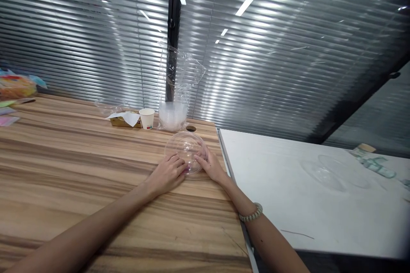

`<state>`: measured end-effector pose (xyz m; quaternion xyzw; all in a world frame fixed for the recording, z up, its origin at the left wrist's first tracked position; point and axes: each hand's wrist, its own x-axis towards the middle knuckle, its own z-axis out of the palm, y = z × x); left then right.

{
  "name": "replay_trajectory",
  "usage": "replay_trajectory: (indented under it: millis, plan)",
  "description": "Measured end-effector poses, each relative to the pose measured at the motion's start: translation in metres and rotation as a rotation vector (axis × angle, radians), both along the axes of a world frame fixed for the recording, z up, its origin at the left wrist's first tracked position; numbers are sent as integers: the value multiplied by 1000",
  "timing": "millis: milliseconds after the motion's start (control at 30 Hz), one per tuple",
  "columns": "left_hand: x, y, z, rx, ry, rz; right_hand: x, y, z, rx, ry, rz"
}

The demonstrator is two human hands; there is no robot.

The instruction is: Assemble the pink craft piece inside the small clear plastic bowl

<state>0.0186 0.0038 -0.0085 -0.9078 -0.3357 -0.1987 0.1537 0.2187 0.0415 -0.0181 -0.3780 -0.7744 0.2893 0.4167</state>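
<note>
Your left hand (168, 174) lies low on the wooden table (80, 166), fingers loosely stretched, tips touching the near rim of the clear plastic lid (185, 147) and gripping nothing. Your right hand (209, 165) has its fingers bent against the lid's right rim. The tips blur behind the plastic, so you can't tell if they pinch it. The lid sits dome-up near the table's right edge, just before the bagged stack of clear bowls (173, 115) and the paper cup (147, 118). Faint clear lids (336, 172) on the white table (288, 204) are barely readable.
</note>
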Motion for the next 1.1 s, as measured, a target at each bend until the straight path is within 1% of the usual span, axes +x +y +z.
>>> replay_trajectory:
  millis: [267, 600, 800, 1100]
  plan:
    - [3, -1, 1, -34, 43, 51, -1, 0, 2, 9, -11, 2]
    - [2, 0, -2, -21, 32, 45, -1, 0, 1, -23, -23, -4]
    - [2, -1, 1, -25, 49, 55, -1, -1, 3, -28, -11, 15]
    - [1, 0, 0, -42, 26, 24, -1, -1, 2, -44, -18, 12]
